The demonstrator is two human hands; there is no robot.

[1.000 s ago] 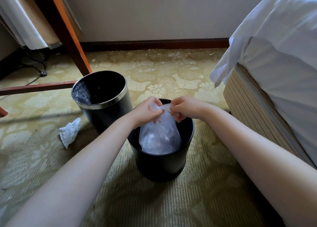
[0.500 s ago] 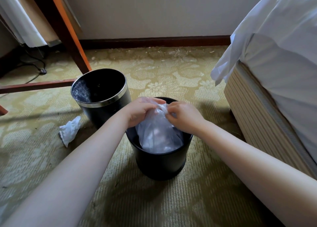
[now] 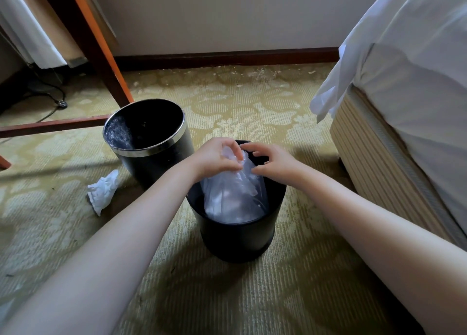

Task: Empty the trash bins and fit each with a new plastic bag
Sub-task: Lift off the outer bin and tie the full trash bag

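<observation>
Clear, crinkled plastic bag (image 3: 232, 195) sits bunched inside a round black bin (image 3: 237, 241) on patterned carpet (image 3: 252, 112). The left hand (image 3: 214, 159) and right hand (image 3: 274, 162), close together, pinch its gathered top. A second black bin (image 3: 154, 155), metal-rimmed, stands behind left; a crumpled tissue (image 3: 102, 190) lies near it. A bed (image 3: 409, 102) borders the right.
</observation>
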